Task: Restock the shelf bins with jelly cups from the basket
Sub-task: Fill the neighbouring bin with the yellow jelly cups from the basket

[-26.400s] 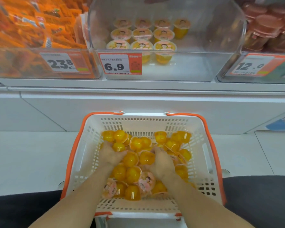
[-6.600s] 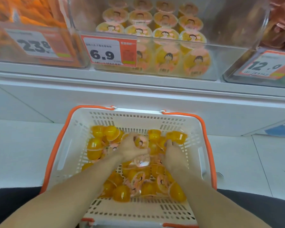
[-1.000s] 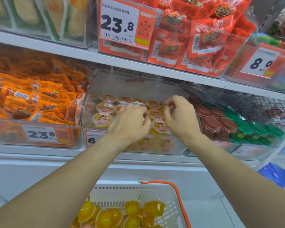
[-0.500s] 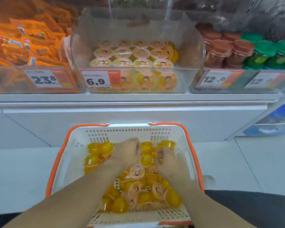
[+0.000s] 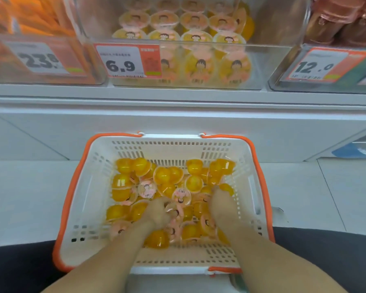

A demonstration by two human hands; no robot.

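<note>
Since half a second ago our left hand point(image 5: 159, 212) slid nearer, fingers curled on a sideways-tipped jelly cup point(image 5: 173, 210); our right hand point(image 5: 221, 205) is buried among cups, its grip unclear.

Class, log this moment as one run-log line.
left hand: in basket, gathering jelly cups | right hand: in basket | clear bin: part-filled

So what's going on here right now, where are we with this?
A person is restocking jelly cups. Both hands are down in the white basket with orange handles, digging among the loose jelly cups. The left hand looks closed around a cup or two; the right hand is buried in the pile, grip unclear. The clear shelf bin tagged 6.9 above already holds rows of cups, with room on its right side. Plenty remain in the basket.
</note>
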